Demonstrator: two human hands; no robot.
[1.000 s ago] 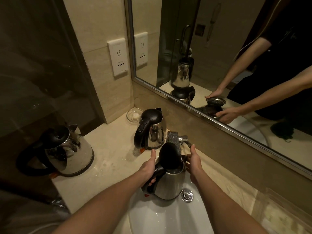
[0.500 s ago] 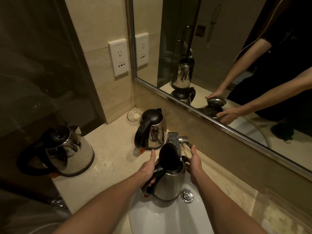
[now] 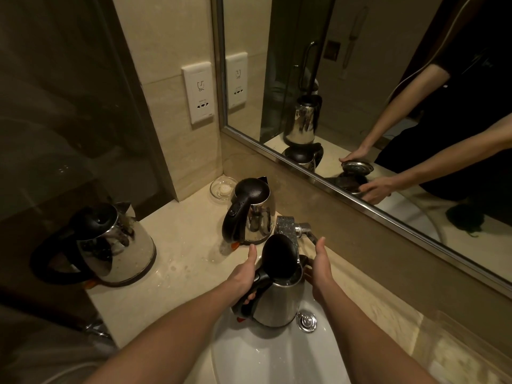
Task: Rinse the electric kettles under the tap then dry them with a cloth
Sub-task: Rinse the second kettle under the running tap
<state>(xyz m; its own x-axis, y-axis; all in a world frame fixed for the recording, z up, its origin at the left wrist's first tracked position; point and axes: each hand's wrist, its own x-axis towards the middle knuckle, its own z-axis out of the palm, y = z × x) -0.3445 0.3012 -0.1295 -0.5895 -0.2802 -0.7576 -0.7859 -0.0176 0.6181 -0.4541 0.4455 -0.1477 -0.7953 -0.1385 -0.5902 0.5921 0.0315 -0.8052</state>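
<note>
Holding: the left hand [image 3: 243,278] is wrapped round the black handle of the kettle [image 3: 277,297], thumb up, over the white basin [image 3: 249,353].
Right hand: the right hand [image 3: 321,270] stands open beside the kettle's far flank, fingers straight, near the steel wall; whether it touches I cannot tell.
Where the kettle is: upright and lifted over the basin, just in front of the tap [image 3: 288,231], with the drain stopper [image 3: 306,321] just beside its base.
Lid: the black lid [image 3: 279,259] is swung up and open, mouth towards the tap.
How it will handle: rigid steel, and I'd guess slick when wet; it will grow heavier as water goes in.
Where to hold: the moulded handle looks the safest purchase; the polished body offers little, so the open palm can only steady it.
Relative to the grip: the body hangs to the right of the gripping fist, between the two hands.
Waiting: two more kettles stand on the counter [image 3: 177,245], the near kettle [image 3: 250,212] behind the tap, the far kettle [image 3: 110,245] well to the left.
</note>
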